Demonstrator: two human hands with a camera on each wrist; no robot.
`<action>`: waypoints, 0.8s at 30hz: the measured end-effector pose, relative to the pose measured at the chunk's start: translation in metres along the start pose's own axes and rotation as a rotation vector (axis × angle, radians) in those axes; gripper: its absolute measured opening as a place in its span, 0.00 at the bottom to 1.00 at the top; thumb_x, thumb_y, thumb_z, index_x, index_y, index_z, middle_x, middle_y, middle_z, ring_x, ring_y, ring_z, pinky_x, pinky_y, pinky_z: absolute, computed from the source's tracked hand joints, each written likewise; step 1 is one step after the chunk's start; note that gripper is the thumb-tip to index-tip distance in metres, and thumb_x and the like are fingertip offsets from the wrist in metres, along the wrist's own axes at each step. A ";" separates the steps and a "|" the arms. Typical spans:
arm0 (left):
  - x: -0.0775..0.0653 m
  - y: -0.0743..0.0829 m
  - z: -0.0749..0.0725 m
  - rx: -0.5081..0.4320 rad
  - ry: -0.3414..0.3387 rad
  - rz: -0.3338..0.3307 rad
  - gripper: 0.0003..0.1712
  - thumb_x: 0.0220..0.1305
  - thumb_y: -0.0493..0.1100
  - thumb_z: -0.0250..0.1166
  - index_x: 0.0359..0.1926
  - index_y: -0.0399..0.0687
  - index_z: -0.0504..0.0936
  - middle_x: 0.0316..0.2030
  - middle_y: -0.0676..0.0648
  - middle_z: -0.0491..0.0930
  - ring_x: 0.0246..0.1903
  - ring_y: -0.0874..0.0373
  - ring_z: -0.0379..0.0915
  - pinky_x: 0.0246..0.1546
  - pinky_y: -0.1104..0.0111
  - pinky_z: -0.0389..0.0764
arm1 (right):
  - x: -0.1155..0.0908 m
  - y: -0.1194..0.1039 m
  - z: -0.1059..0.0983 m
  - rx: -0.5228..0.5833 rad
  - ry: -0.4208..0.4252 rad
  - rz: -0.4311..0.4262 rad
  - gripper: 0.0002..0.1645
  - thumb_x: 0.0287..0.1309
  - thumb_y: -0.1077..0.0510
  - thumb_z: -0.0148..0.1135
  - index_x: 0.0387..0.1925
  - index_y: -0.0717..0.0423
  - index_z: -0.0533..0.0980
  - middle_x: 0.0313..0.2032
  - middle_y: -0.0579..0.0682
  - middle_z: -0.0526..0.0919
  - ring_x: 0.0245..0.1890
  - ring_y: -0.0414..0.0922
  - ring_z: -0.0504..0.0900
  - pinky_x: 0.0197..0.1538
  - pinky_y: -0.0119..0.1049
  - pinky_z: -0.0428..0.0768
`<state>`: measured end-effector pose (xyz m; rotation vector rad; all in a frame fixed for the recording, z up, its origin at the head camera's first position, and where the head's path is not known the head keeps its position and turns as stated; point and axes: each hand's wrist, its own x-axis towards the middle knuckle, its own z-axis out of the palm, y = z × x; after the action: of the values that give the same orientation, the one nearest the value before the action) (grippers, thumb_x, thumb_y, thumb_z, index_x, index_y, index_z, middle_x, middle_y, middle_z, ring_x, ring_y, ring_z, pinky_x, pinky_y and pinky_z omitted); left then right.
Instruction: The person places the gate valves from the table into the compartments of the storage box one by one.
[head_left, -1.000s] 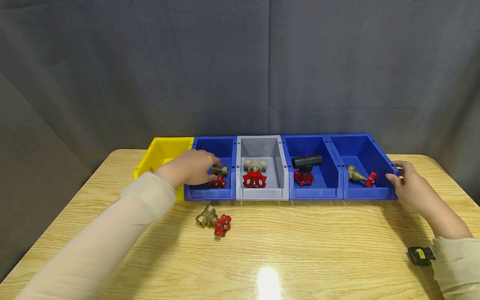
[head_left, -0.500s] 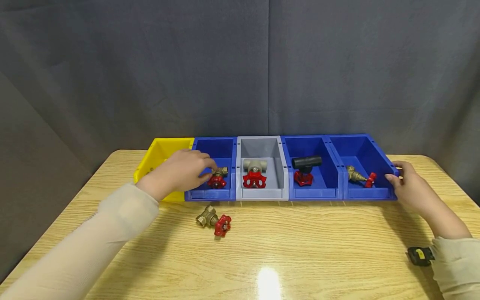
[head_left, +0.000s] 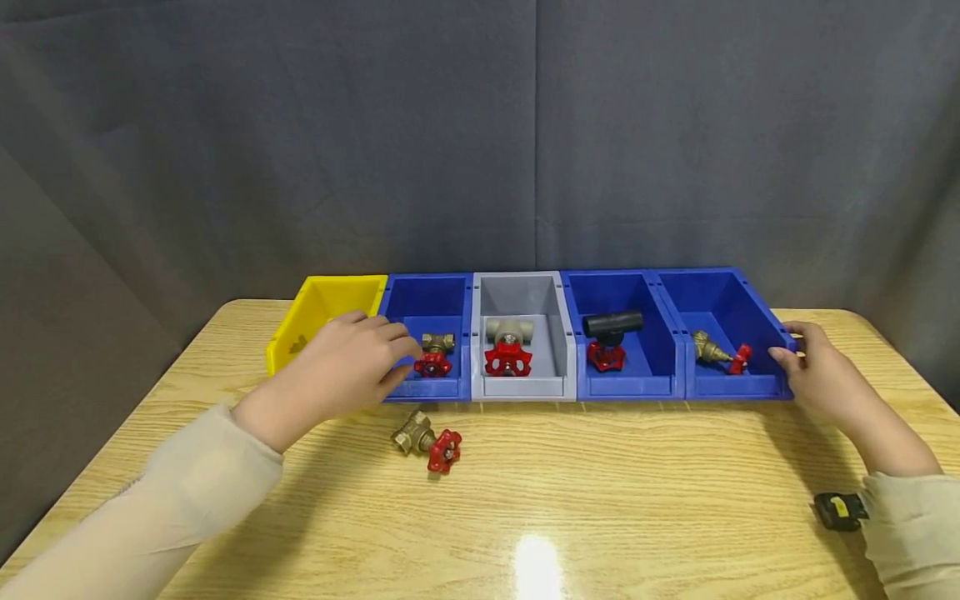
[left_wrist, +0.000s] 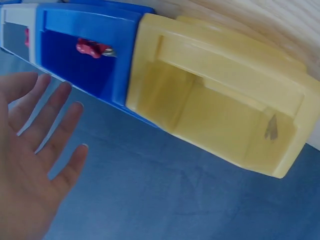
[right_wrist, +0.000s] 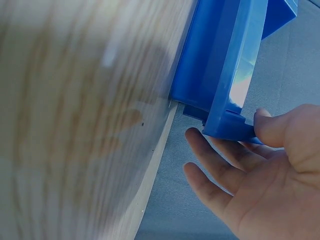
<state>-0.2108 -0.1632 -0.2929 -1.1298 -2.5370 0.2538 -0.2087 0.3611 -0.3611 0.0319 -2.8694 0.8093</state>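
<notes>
My left hand [head_left: 345, 362], fingers spread and holding nothing, hovers over the front of the yellow bin [head_left: 345, 292]. Beside its fingertips, a brass valve with a red handwheel [head_left: 432, 364] lies in the left blue bin [head_left: 431, 287]. My right hand [head_left: 832, 379] grips the side rim of the rightmost blue bin [head_left: 765, 317]; in the right wrist view the thumb lies over the rim [right_wrist: 232, 125], with the fingers on the other side. Inside that bin rests a slim brass valve [head_left: 708, 347] with a small red handle. Another brass valve [head_left: 416, 433] with a red handwheel lies on the table.
The bins stand joined in a row before a grey curtain [head_left: 480, 133]. A grey bin [head_left: 517, 292] holds a pale plastic valve [head_left: 510, 332]; the blue bin beside it holds a black pipe valve [head_left: 613, 323]. A black strap device [head_left: 840, 510] sits at my right cuff.
My left hand has drawn out of the left blue bin, moving left and toward me, leaving the brass valve inside. The right hand has stayed on the rightmost bin's rim.
</notes>
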 end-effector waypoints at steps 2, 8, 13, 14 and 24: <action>-0.003 0.004 -0.002 -0.026 -0.005 0.001 0.08 0.61 0.45 0.70 0.41 0.51 0.87 0.39 0.52 0.85 0.40 0.53 0.81 0.43 0.58 0.80 | 0.000 0.000 0.000 0.001 -0.002 0.000 0.29 0.76 0.61 0.43 0.61 0.86 0.51 0.48 0.85 0.64 0.45 0.76 0.70 0.45 0.70 0.72; -0.011 0.014 -0.006 -0.078 0.002 0.000 0.07 0.62 0.45 0.70 0.41 0.52 0.87 0.39 0.53 0.84 0.40 0.54 0.80 0.45 0.57 0.80 | -0.001 -0.001 0.000 0.004 0.006 -0.010 0.29 0.76 0.61 0.43 0.60 0.86 0.51 0.48 0.85 0.64 0.44 0.76 0.71 0.44 0.69 0.72; -0.019 0.020 -0.007 -0.094 0.040 0.008 0.09 0.60 0.45 0.72 0.42 0.52 0.86 0.39 0.54 0.84 0.39 0.55 0.80 0.43 0.58 0.80 | -0.001 -0.002 0.000 0.003 -0.002 -0.004 0.29 0.76 0.61 0.43 0.61 0.86 0.51 0.48 0.85 0.64 0.45 0.77 0.70 0.46 0.70 0.71; -0.021 0.021 -0.007 -0.093 0.044 0.012 0.09 0.60 0.45 0.72 0.42 0.52 0.86 0.39 0.54 0.84 0.39 0.55 0.80 0.43 0.58 0.80 | -0.001 -0.002 0.000 0.002 -0.002 -0.004 0.29 0.76 0.61 0.43 0.61 0.86 0.51 0.48 0.85 0.64 0.45 0.76 0.70 0.46 0.70 0.71; -0.026 0.029 0.006 -0.088 0.038 0.034 0.09 0.61 0.47 0.71 0.42 0.52 0.86 0.39 0.54 0.84 0.40 0.55 0.80 0.44 0.58 0.81 | -0.001 -0.003 0.000 0.000 0.012 -0.010 0.28 0.76 0.62 0.43 0.60 0.86 0.52 0.48 0.85 0.64 0.44 0.75 0.70 0.45 0.69 0.71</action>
<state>-0.1770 -0.1638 -0.3137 -1.1997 -2.5201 0.1287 -0.2075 0.3586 -0.3597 0.0408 -2.8561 0.8052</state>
